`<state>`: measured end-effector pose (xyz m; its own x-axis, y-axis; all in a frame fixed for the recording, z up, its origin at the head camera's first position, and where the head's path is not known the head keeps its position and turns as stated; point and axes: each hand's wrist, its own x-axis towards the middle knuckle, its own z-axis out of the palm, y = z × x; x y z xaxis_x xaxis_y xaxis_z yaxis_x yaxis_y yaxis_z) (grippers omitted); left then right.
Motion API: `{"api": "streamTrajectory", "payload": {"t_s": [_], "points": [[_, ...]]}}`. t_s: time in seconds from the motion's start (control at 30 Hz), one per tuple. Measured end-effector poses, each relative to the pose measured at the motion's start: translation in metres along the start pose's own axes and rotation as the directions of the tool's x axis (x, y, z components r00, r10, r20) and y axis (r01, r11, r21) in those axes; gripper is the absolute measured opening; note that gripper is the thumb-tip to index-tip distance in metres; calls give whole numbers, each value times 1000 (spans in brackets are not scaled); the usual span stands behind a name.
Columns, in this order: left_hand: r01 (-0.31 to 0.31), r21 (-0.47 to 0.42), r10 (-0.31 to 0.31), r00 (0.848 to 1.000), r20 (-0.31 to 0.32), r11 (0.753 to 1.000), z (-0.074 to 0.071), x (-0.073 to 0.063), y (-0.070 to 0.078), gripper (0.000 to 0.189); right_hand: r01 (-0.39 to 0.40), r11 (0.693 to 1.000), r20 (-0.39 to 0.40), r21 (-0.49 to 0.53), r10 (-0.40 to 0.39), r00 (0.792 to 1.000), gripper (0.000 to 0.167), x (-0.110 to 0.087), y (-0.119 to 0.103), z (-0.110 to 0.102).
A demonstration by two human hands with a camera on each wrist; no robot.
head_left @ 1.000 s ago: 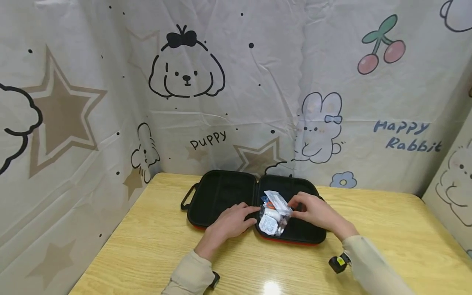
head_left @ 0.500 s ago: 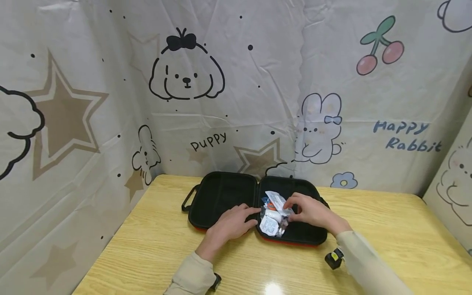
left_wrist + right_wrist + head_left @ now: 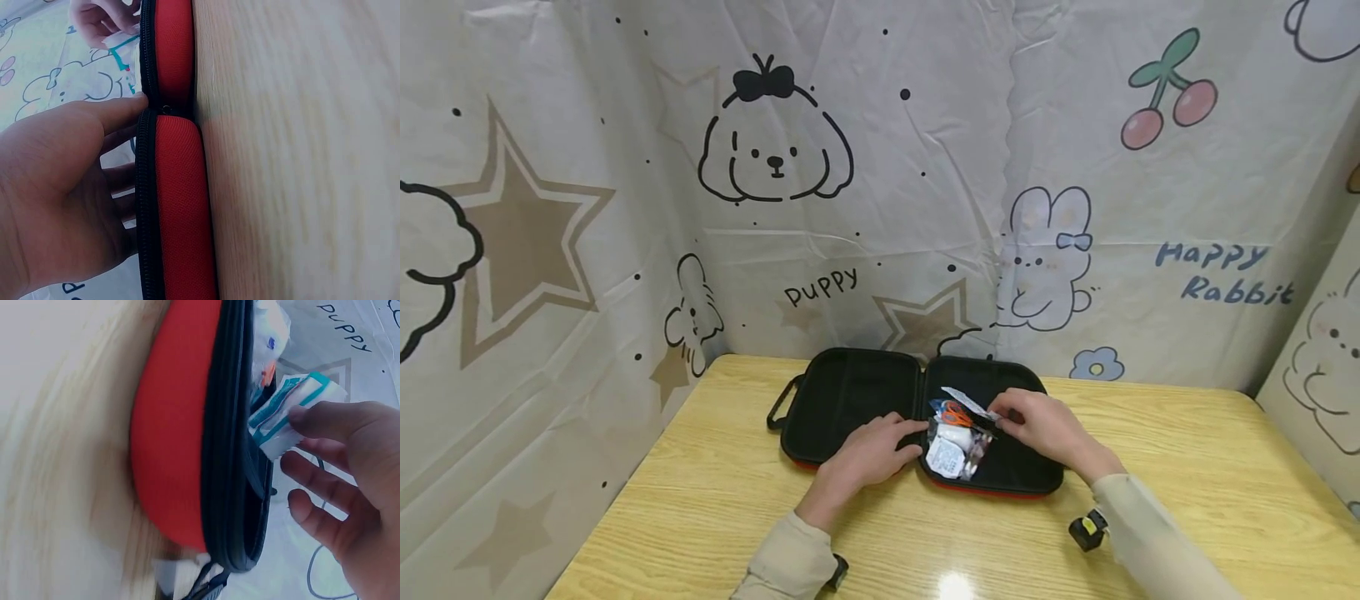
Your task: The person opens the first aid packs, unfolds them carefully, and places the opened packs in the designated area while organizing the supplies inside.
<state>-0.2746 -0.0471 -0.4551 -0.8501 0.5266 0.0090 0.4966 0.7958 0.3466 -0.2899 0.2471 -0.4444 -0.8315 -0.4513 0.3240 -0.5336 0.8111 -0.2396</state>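
Note:
A zippered case (image 3: 1018,475), black inside and red outside, lies unfolded flat on the table. My right hand (image 3: 1047,425) pinches a flat white packet with green stripes (image 3: 306,403) between thumb and fingers, holding it tilted over the right half. Beneath it in that half is a clear bag of small supplies: a bright orange looped item (image 3: 955,414), a white roll (image 3: 953,437) and a white printed packet (image 3: 945,458). My left hand (image 3: 872,450) rests at the hinge with fingers extended, its thumb touching the zipper edge (image 3: 145,112).
The case's left half (image 3: 846,400) shows bare black lining, with a carrying handle (image 3: 781,402) at its outer side. Wooden tabletop (image 3: 685,517) surrounds the case. A printed cloth (image 3: 865,208) hangs behind and at both sides.
The striped packet has gone from lying over the supplies to being lifted and tilted up by my right hand, uncovering more of the orange item. My left hand stays in place.

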Motion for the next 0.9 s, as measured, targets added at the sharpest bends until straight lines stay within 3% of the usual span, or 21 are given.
{"api": "streamTrajectory", "payload": {"t_s": [0.33, 0.6, 0.9], "points": [[8, -1, -8, 1000, 8, 1000, 1, 1, -1, 43, -1, 1000, -139, -3, 0, 990, 16, -13, 8, -11], [4, 4, -4, 1000, 5, 1000, 3, 1, -2, 43, 14, 999, -261, -34, -22, 965, 18, -21, 12, -18], [-2, 0, 2, 1000, 0, 1000, 2, 2, -2, 43, 30, 998, -309, 51, -13, 951, 30, -34, 20, -26]]}}
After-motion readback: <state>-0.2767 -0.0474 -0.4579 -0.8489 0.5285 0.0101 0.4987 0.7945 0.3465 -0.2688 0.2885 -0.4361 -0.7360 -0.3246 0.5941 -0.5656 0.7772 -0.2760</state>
